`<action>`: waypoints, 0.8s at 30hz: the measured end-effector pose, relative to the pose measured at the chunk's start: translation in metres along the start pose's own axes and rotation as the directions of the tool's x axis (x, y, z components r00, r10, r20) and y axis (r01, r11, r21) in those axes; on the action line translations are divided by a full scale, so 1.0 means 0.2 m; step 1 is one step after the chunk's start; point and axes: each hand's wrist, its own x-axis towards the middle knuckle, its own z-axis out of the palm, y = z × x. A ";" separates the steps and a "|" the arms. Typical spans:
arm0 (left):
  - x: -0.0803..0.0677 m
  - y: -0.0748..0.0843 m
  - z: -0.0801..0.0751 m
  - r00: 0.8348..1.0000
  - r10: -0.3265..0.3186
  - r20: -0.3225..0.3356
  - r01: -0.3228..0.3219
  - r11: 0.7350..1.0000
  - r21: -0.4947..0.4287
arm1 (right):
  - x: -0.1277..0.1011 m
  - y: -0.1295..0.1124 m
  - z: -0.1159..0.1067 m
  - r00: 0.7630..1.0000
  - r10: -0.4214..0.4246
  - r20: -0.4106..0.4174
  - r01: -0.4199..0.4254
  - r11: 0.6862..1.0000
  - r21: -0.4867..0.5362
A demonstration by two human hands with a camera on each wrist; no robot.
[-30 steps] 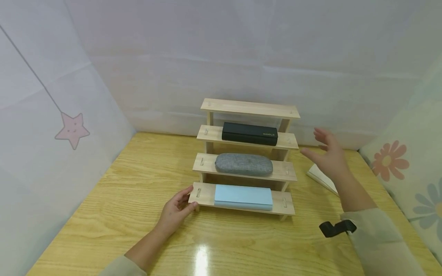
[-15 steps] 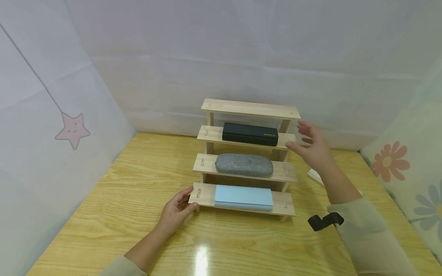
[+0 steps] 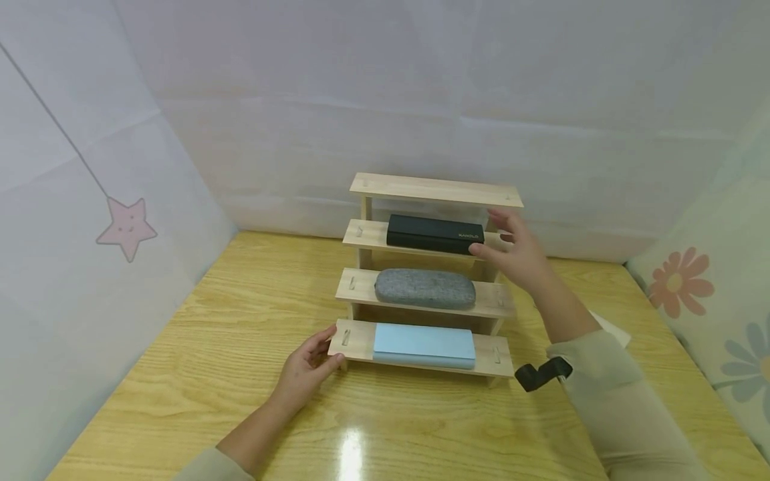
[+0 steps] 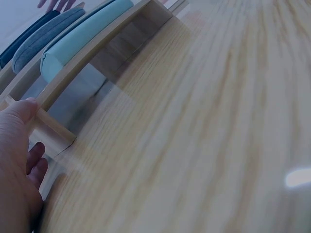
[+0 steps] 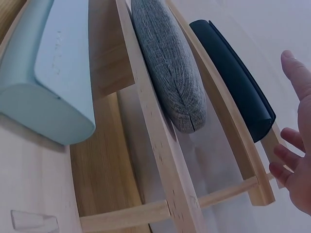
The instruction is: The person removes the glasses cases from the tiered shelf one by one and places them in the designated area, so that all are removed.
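A four-tier wooden display rack [image 3: 436,189] stands on the table. My left hand [image 3: 307,371] grips the left end of its lowest shelf, thumb on the front edge. On that shelf lies a light blue glasses case [image 3: 424,344]; one tier up is a grey fabric glasses case [image 3: 424,288]. The black glasses case [image 3: 436,230] rests on the third tier. My right hand [image 3: 519,250] is at the black case's right end, thumb and fingers spread apart. In the right wrist view, a gap shows between these fingers [image 5: 290,137] and the black case.
The rack's top shelf bears nothing. A flat cream-coloured item [image 3: 610,329] lies on the wooden table [image 3: 240,321] at the right, partly behind my right forearm. White cloth walls [image 3: 289,100] close off the back and sides.
My right hand has moved left from beside the rack to the black glasses case's right end. My left hand keeps its grip on the lowest shelf; the cases have not moved.
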 end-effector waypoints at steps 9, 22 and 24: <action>0.00 0.00 0.00 1.000 0.012 0.000 -0.012 1.000 0.016 | 0.06 -0.04 0.05 0.998 -0.019 0.065 0.022 0.998 -0.054; 0.00 -0.01 -0.01 1.000 0.019 0.001 -0.019 0.999 0.035 | 0.16 -0.06 0.11 0.993 0.015 0.120 0.007 0.984 -0.175; 0.00 -0.01 -0.01 1.000 0.022 0.001 -0.022 0.999 0.034 | 0.16 -0.07 0.12 0.993 0.008 0.122 0.014 0.983 -0.184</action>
